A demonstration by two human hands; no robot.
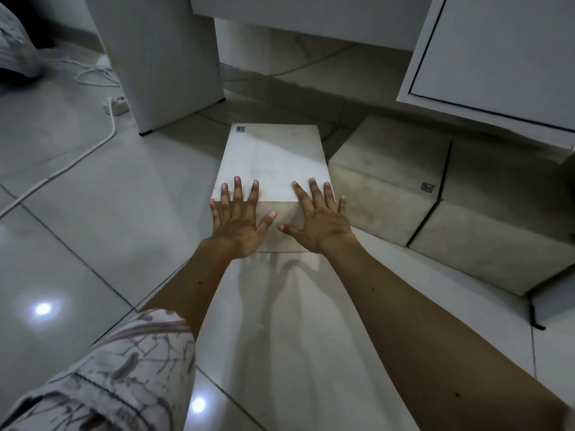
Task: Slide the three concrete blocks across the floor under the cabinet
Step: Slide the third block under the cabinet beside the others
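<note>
A pale concrete block (273,157) lies on the tiled floor in the middle, its long side pointing at the gap under the white cabinet (311,23). My left hand (239,219) and my right hand (317,219) press flat against its near end, fingers spread and reaching over the top edge. Two more grey blocks sit side by side to the right: one (389,181) next to the middle block, the other (504,219) further right, both partly under the open cabinet door (497,57).
A white cabinet leg panel (165,57) stands left of the gap. White cables (62,160) and a power strip (116,104) lie on the floor at the left. A thin cable (295,68) runs under the cabinet. A dark bracket (535,315) sits at the right.
</note>
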